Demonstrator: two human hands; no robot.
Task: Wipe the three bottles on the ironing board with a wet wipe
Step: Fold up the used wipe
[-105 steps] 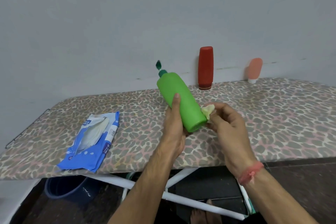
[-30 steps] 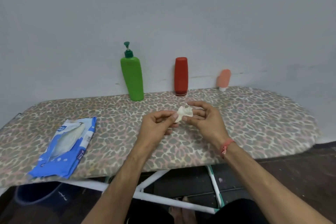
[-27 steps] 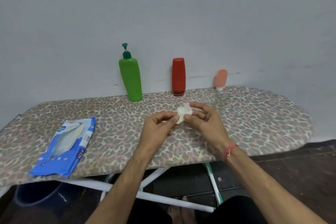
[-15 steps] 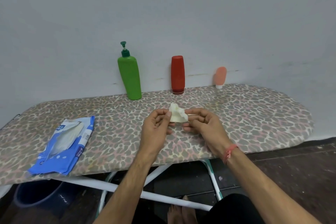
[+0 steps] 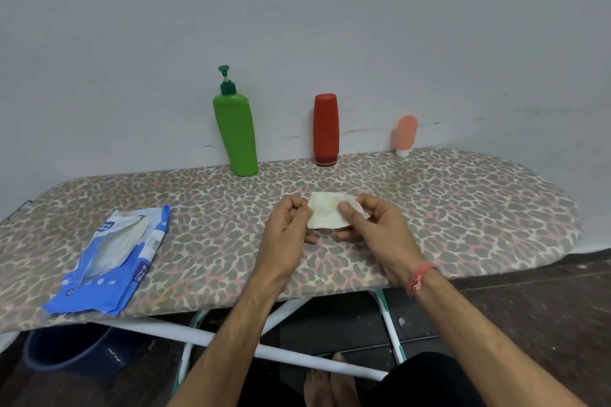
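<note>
Both hands hold the wet wipe [image 5: 325, 215] above the ironing board [image 5: 463, 208]: the left hand [image 5: 287, 228] pinches its left edge, the right hand [image 5: 370, 225] its right side (thumb on top). Along the wall stand the green pump bottle [image 5: 236, 132], the red bottle [image 5: 326, 129] and the small pink tube [image 5: 406, 135], well apart. The blue wipes packet [image 5: 112, 258] lies at the left. A dark bucket [image 5: 66, 350] sits beneath the board.
</note>
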